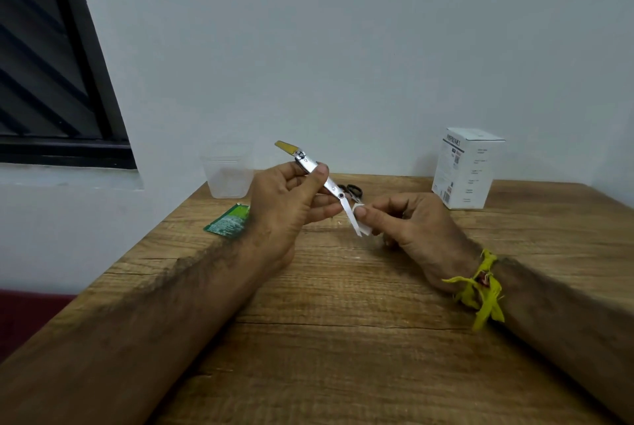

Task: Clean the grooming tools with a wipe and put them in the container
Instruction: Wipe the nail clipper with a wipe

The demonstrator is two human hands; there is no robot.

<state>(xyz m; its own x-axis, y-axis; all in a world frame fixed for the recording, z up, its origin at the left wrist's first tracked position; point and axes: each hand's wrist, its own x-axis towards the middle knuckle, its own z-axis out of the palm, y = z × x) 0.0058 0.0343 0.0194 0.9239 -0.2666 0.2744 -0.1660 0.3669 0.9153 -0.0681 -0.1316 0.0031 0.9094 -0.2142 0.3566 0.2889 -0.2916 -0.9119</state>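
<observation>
Left hand grips silver nail clipper with yellow lever; right hand pinches white wipe on its blade, above wooden counter

Your left hand holds a nail clipper above the desk, thumb curled over its metal body, the yellow-tipped lever pointing up toward the wall. An unfolded blade runs down from it to your right hand, whose thumb and fingers pinch a small white wipe around the blade. A yellow thread band circles your right wrist. Behind your hands, black-handled scissors lie on the desk. A clear plastic container stands at the far left corner, with a green sachet near the left edge just in front of it. A white box stands near the far edge on the right.
</observation>
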